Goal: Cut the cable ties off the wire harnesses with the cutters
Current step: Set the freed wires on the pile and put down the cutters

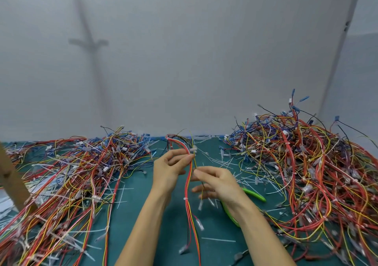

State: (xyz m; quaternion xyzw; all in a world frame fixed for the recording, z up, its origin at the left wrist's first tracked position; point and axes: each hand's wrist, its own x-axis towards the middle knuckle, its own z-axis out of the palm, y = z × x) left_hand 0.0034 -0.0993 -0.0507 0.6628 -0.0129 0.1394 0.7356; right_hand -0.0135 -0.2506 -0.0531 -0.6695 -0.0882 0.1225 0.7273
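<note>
My left hand pinches a red, yellow and black wire harness near a white cable tie at its top bend. The harness hangs down over the green mat between my forearms, with another white tie lower on it. My right hand pinches a thin dark and yellow wire of the same harness just right of the red strands. The green-handled cutters lie on the mat under and behind my right wrist, partly hidden; neither hand holds them.
A large heap of wire harnesses covers the left of the green mat, and a taller heap fills the right. Cut white tie pieces litter the middle. A brown wooden post leans at the far left. A grey wall stands behind.
</note>
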